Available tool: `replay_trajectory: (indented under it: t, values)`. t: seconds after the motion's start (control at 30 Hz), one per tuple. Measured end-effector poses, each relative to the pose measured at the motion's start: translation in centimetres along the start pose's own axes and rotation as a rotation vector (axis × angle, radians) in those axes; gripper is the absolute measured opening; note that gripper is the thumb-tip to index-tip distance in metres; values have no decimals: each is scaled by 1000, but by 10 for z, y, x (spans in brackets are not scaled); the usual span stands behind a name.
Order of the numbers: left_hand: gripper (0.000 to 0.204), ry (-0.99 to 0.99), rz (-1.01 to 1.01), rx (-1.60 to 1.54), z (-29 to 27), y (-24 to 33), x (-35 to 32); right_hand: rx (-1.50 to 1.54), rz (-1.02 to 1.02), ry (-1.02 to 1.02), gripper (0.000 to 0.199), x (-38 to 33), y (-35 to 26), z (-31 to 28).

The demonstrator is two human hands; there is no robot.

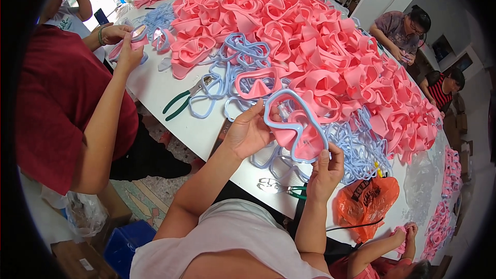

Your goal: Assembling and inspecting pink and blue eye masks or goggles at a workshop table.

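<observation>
A diving mask (pixel 312 143) with a pink soft skirt and a light blue frame is held up between my two hands above the table's near edge. My left hand (pixel 249 132) grips its left side, thumb near the upper rim and some fingers hidden behind. At the lower right corner, my right hand (pixel 326 171) pinches the frame between thumb and fingers. Just beyond the mask lies another pink skirt (pixel 254 87) among loose light blue frames (pixel 243 54). More blue frames (pixel 356 147) are heaped to the right of it.
A large pile of pink mask skirts (pixel 310 36) covers the white table. Green-handled pliers (pixel 176 106) lie at left; a second pair (pixel 297 192) lies near me. An orange plastic bag (pixel 368 204) sits at right. Co-workers surround the table, one in a red shirt (pixel 62 98) close by.
</observation>
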State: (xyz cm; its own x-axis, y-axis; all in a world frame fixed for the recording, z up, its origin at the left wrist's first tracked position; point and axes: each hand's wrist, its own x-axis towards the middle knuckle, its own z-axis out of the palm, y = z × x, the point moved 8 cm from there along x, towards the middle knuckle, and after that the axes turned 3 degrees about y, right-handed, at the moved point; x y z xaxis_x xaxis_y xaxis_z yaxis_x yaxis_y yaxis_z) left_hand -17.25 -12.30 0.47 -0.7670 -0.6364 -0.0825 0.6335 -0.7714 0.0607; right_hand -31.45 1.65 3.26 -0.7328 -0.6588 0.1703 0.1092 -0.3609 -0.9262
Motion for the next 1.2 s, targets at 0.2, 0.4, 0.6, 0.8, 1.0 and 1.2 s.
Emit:
replay_trajectory:
  t: [0.2, 0.4, 0.6, 0.8, 1.0, 1.2]
  values:
    - [44, -78, -11, -6, 3, 0, -8, -26, -18, -14, 23, -4, 2, 0]
    - [45, -100, 16, 14, -9, 5, -44, -4, 184, -143, 23, -19, 19, 0]
    - [67, 19, 129, 644, -33, 12, -115, -6, 527, -371, 22, -52, 40, -4]
    - [107, -39, -219, 592, -58, -27, -142, -354, 153, -908, 22, -72, 13, 14]
    - [100, -111, -753, 587, -92, -88, -162, -499, -20, -1044, 25, -99, 8, 29]
    - [92, -31, -776, 667, -105, -109, -180, -1392, -463, -220, 38, 19, -62, -90]
